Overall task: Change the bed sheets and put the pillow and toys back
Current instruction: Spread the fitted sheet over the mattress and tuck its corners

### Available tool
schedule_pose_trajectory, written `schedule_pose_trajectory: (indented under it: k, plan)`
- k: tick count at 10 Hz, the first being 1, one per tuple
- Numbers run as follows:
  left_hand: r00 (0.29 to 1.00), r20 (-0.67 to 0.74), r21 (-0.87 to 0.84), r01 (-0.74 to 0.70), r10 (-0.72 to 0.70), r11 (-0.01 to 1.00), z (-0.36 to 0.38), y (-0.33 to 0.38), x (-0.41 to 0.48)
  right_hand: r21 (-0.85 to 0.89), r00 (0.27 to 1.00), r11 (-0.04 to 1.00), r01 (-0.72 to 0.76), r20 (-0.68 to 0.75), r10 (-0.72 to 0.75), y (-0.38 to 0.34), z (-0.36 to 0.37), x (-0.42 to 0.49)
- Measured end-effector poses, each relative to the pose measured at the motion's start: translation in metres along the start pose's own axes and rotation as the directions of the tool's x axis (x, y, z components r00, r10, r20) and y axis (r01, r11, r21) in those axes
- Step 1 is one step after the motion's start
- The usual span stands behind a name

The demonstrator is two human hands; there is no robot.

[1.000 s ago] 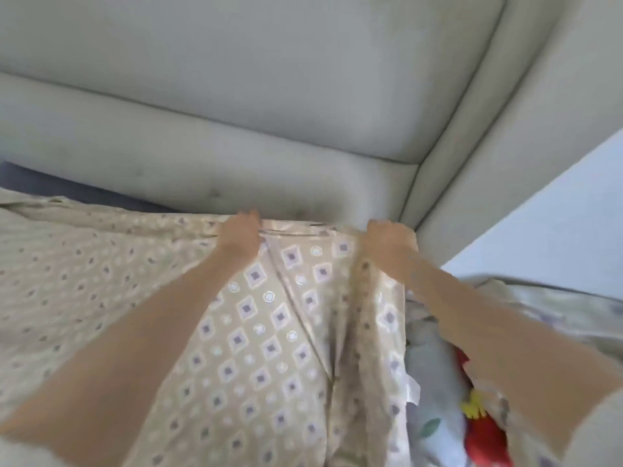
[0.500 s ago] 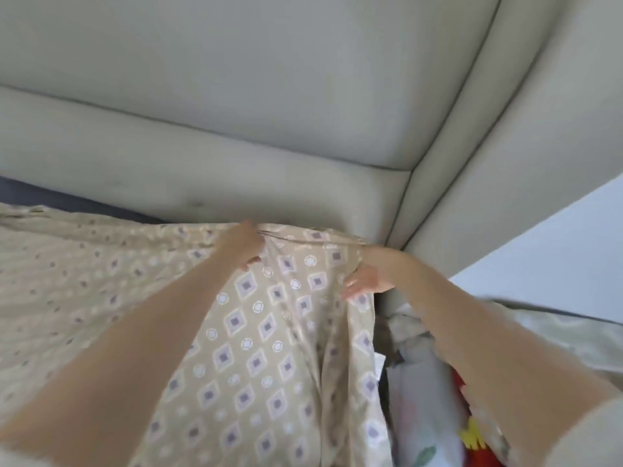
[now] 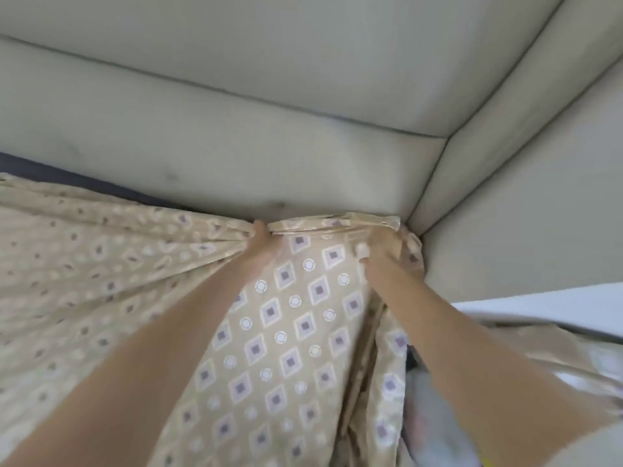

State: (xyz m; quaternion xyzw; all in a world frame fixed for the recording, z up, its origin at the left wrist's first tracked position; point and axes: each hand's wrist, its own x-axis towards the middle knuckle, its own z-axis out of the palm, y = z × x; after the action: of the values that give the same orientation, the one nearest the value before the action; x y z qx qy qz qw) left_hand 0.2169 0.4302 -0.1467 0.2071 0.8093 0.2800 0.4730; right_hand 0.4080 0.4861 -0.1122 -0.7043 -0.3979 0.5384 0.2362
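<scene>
Patterned bed sheet (image 3: 286, 332), soft, light, slippery-looking: hem pinched by left hand (image 3: 261, 246), bunched in right hand (image 3: 387, 256) at padded headboard (image 3: 236, 156) corner; best held at hem.

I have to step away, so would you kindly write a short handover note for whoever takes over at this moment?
Left hand: gripping the top hem of the patterned sheet.
Right hand: pressing the sheet's corner down where the padded headboard meets the side panel.
Done: sheet spread up to the headboard.
Left: finish this corner, cover the dark strip still exposed at left, smooth out; pillow and toys not yet back.
</scene>
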Motion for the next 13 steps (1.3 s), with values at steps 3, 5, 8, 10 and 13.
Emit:
schedule_pose_trajectory:
  k: [3,5,8,10,13]
  plan:
    - [1.0,-0.007,-0.118,-0.011,0.01,0.993,0.014,-0.025,0.029,0.108,0.926,0.975,0.191,-0.35,-0.143,0.059,0.043,0.012]
    - [0.999,0.005,-0.136,-0.047,0.048,0.99,0.018,-0.039,0.046,-0.108,0.861,0.909,0.402,-0.292,-0.416,0.097,0.028,0.022]
    - [0.975,-0.067,-0.275,-0.221,0.211,0.936,0.023,-0.068,0.028,-0.058,0.938,0.974,0.217,-0.263,-0.225,0.145,0.049,-0.013]
    - [0.92,0.047,0.236,-0.39,0.39,0.89,0.041,-0.146,-0.001,-0.562,0.981,0.806,0.183,0.154,-0.115,0.198,0.059,-0.011]
    - [0.84,0.491,0.778,-0.543,0.233,0.317,0.074,-0.196,0.044,-0.713,0.974,0.667,0.215,0.211,-0.089,0.205,0.066,0.062]
